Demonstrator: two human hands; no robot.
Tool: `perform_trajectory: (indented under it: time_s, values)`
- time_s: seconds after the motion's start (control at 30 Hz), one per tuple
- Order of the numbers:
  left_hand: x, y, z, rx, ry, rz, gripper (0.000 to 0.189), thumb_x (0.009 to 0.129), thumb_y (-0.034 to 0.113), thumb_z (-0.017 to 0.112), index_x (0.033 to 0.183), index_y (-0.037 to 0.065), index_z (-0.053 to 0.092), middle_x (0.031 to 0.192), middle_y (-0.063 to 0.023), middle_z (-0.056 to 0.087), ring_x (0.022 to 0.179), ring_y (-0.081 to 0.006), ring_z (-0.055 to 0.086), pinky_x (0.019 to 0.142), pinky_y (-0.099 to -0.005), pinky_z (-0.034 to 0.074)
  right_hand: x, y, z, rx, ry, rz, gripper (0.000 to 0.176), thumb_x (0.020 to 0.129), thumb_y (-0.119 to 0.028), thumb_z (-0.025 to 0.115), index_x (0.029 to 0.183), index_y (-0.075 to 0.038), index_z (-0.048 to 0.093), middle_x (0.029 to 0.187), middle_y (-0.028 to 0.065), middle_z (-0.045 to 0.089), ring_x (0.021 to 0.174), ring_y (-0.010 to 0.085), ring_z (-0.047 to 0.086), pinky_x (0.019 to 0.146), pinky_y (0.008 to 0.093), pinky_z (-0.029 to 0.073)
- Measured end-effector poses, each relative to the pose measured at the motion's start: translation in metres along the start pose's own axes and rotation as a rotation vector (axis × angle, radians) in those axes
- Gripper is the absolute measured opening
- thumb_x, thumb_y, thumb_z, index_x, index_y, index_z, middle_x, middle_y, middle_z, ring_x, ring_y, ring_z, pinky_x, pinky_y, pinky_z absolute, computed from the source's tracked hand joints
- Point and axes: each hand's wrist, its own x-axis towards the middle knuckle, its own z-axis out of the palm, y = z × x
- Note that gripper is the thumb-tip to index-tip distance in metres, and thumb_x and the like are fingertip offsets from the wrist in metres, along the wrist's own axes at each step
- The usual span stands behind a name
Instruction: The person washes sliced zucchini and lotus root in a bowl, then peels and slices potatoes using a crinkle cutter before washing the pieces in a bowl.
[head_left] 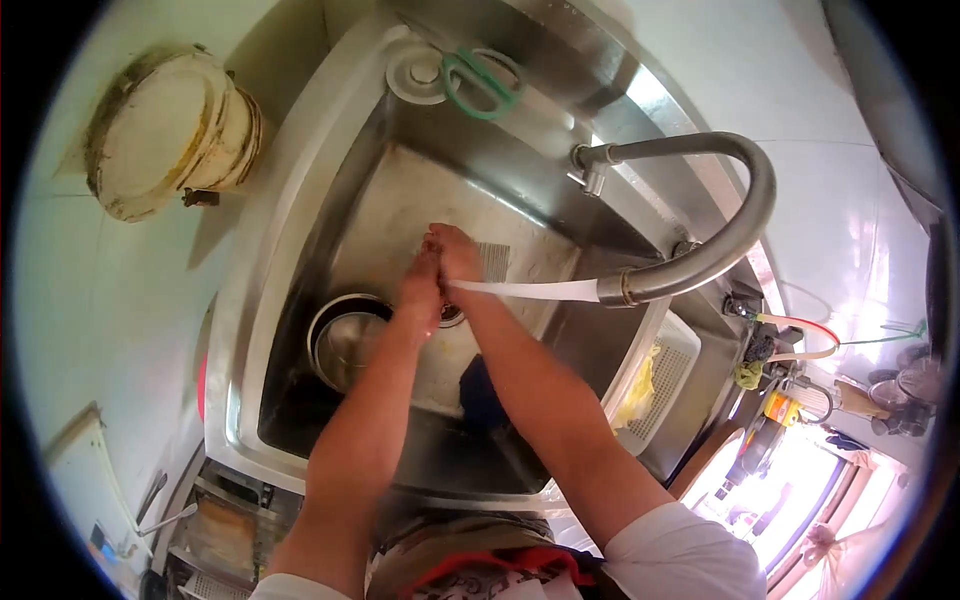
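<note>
Head view: both hands meet mid-sink, under the tap's stream. L hand [420,285] and R hand [455,252] are pressed together, R slightly farther and on top. Fingers of both are curled shut against the other hand; no object shows btwn them, though can't tell if sth small sits inside. Water [540,290] runs as a flat white band from the tap [700,255] spout on the right and lands on the R hand at the wrist side. Tap neck arches over the sink's right rim.

Sink [255,320] is steel w/ a deep basin. Drain [452,316] lies just below the hands, partly hidden by them. Metal pot [350,345] stands in the basin, left of the L forearm, close to it. Dark blue cloth [482,392] lies on the basin floor btwn the two forearms, near side.

Far rim: white plug [415,70] w/ green scissors [485,85] just beside it, right. White basket [670,385] hangs at the right rim, yellow rag [637,385] in it. Round cream tub [165,130] sits on the surface [120,300], far left, well apart from the sink.
</note>
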Motion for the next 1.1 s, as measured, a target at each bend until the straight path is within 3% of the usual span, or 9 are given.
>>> perform_trajectory:
  time_s: [0.1, 0.27, 0.47, 0.53, 0.63, 0.73, 0.83, 1.0, 1.1]
  values:
    - [0.011, -0.04, -0.001, -0.081, -0.096, 0.1, 0.037, 0.1, 0.034, 0.042, 0.124, 0.008, 0.053, 0.121, -0.0066, 0.058, 0.111, -0.0228, 0.055, 0.091, -0.0352, 0.047, -0.01, 0.012, 0.001, -0.031, 0.036, -0.1, 0.031, 0.095, -0.022, 0.047, 0.115, 0.0, 0.056, 0.103, 0.0151, 0.06, 0.099, 0.0267, 0.056, 0.093, 0.0347, 0.042]
    - [0.018, -0.009, -0.006, -0.546, 0.058, -0.674, 0.039, 0.1, 0.04, 0.041, 0.113, 0.007, 0.059, 0.106, -0.0067, 0.062, 0.099, -0.0197, 0.057, 0.077, -0.0326, 0.048, -0.022, 0.006, 0.0, -0.103, 0.03, -0.123, 0.024, 0.09, -0.012, 0.051, 0.109, 0.001, 0.057, 0.094, 0.0168, 0.059, 0.094, 0.0312, 0.057, 0.089, 0.0344, 0.044]
    - [-0.005, 0.033, 0.023, -0.284, 0.151, -0.43, 0.041, 0.098, 0.042, 0.042, 0.101, 0.004, 0.059, 0.092, -0.0099, 0.06, 0.073, -0.0164, 0.053, 0.058, -0.0282, 0.043, 0.003, 0.018, -0.019, -0.641, -0.146, -0.262, 0.024, 0.09, -0.015, 0.057, 0.107, 0.002, 0.057, 0.092, 0.0181, 0.061, 0.089, 0.0336, 0.059, 0.084, 0.0376, 0.046]
    - [0.028, -0.038, -0.027, -0.151, -0.022, -0.527, 0.041, 0.099, 0.039, 0.039, 0.101, 0.003, 0.059, 0.086, -0.0112, 0.059, 0.071, -0.0178, 0.055, 0.057, -0.0304, 0.044, -0.024, 0.009, 0.004, -0.329, 0.104, -0.289, 0.023, 0.089, -0.015, 0.058, 0.104, 0.002, 0.057, 0.094, 0.0198, 0.061, 0.089, 0.0364, 0.058, 0.082, 0.0397, 0.046]
    - [0.025, -0.01, -0.036, -0.045, -0.017, -0.662, 0.038, 0.099, 0.033, 0.038, 0.1, 0.002, 0.059, 0.078, -0.0153, 0.06, 0.066, -0.0226, 0.058, 0.057, -0.036, 0.047, -0.04, 0.008, 0.002, -0.038, 0.077, -0.108, 0.021, 0.089, -0.016, 0.057, 0.102, 0.001, 0.056, 0.097, 0.0216, 0.06, 0.089, 0.0392, 0.058, 0.08, 0.0408, 0.048]
    - [0.012, -0.031, -0.031, 0.945, -0.074, 0.409, 0.033, 0.099, 0.028, 0.038, 0.098, 0.001, 0.058, 0.075, -0.023, 0.061, 0.064, -0.0294, 0.061, 0.059, -0.0429, 0.049, -0.019, -0.003, -0.009, -0.45, -0.344, -0.002, 0.02, 0.091, -0.018, 0.054, 0.101, -0.001, 0.057, 0.101, 0.0222, 0.06, 0.088, 0.0337, 0.058, 0.079, 0.0381, 0.048]
    - [0.003, -0.019, -0.017, 1.063, -0.08, 0.599, 0.032, 0.098, 0.028, 0.04, 0.099, 0.001, 0.058, 0.076, -0.0225, 0.062, 0.064, -0.0293, 0.061, 0.057, -0.0419, 0.049, -0.007, -0.001, -0.023, -0.715, -0.567, 0.058, 0.02, 0.093, -0.019, 0.052, 0.103, -0.002, 0.056, 0.104, 0.0216, 0.06, 0.087, 0.0261, 0.057, 0.078, 0.0351, 0.047]
    - [0.005, 0.039, -0.018, 0.214, -0.043, -0.299, 0.036, 0.096, 0.038, 0.046, 0.086, 0.006, 0.059, 0.065, -0.0115, 0.058, 0.05, -0.0218, 0.053, 0.041, -0.0346, 0.039, -0.046, -0.008, 0.003, 0.201, 0.133, 0.037, 0.031, 0.093, -0.023, 0.056, 0.11, 0.001, 0.05, 0.097, 0.0153, 0.06, 0.087, 0.022, 0.057, 0.078, 0.035, 0.047]
    - [0.01, 0.044, -0.026, -0.03, 0.05, -0.551, 0.038, 0.094, 0.042, 0.049, 0.084, 0.007, 0.059, 0.065, -0.0099, 0.057, 0.048, -0.0217, 0.052, 0.039, -0.0334, 0.037, -0.049, -0.04, -0.011, 0.213, 0.053, 0.008, 0.032, 0.093, -0.022, 0.058, 0.109, 0.003, 0.048, 0.087, 0.0113, 0.057, 0.082, 0.0212, 0.056, 0.074, 0.0358, 0.047]
